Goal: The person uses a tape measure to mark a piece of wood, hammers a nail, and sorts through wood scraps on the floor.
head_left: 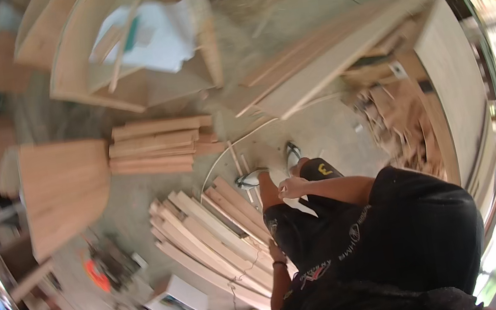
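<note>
My right hand [294, 188] is held in front of my thighs with its fingers curled together; a small pale spot shows at the fingertips, too blurred to name. My left hand [278, 253] hangs low beside my dark shorts, a dark band round its wrist, close to a stack of long planks [209, 243]. Its fingers are mostly hidden and blurred, so whether it touches the planks cannot be told. A thin cord [233, 284] runs over the near ends of the planks.
Shorter boards [155, 146] lie stacked ahead, beside a curved wooden panel [66, 193]. An open wooden frame [138, 97] stands at the far left, long boards [335, 54] lean at the far right. Crumpled brown material [399, 127] lies by a wooden cabinet [456, 81]. A white box [178, 301] sits lower left.
</note>
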{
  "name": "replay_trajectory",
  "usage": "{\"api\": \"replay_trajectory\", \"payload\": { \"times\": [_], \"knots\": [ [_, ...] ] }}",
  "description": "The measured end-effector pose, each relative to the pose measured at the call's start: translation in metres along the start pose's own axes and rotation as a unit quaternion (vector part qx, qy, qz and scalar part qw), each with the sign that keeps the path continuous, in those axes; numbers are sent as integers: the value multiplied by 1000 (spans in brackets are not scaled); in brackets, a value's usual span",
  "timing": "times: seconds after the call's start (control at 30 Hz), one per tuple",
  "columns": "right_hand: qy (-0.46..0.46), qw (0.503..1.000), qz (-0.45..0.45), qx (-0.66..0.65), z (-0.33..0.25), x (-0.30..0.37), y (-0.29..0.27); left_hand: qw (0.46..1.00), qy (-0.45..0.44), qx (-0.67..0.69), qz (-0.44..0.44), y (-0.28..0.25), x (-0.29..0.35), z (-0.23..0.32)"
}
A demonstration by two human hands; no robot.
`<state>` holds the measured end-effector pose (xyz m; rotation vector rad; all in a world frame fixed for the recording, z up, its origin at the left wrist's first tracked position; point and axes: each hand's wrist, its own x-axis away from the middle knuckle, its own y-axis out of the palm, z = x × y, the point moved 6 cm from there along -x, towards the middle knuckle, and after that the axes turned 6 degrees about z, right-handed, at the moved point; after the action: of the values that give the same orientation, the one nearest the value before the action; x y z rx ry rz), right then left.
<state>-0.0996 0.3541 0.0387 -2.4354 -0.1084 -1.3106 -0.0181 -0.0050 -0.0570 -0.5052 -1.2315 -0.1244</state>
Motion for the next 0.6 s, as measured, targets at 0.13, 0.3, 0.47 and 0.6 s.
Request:
{"api": "replay_trajectory", "payload": {
  "times": [0.13,0.3,0.47,0.6],
  "knots": [
    [19,994,105,-6,103,89,-77,1000,4,-15,-4,34,62,-35],
    [99,949,274,-117,253,215,-84,990,59,-122,-32,59,109,-31],
    [137,892,368,-222,404,333,-29,961,122,-236,-74,135,149,-40],
    [208,778,426,-413,535,441,22,925,174,-326,-91,204,186,-44]
  ]
}}
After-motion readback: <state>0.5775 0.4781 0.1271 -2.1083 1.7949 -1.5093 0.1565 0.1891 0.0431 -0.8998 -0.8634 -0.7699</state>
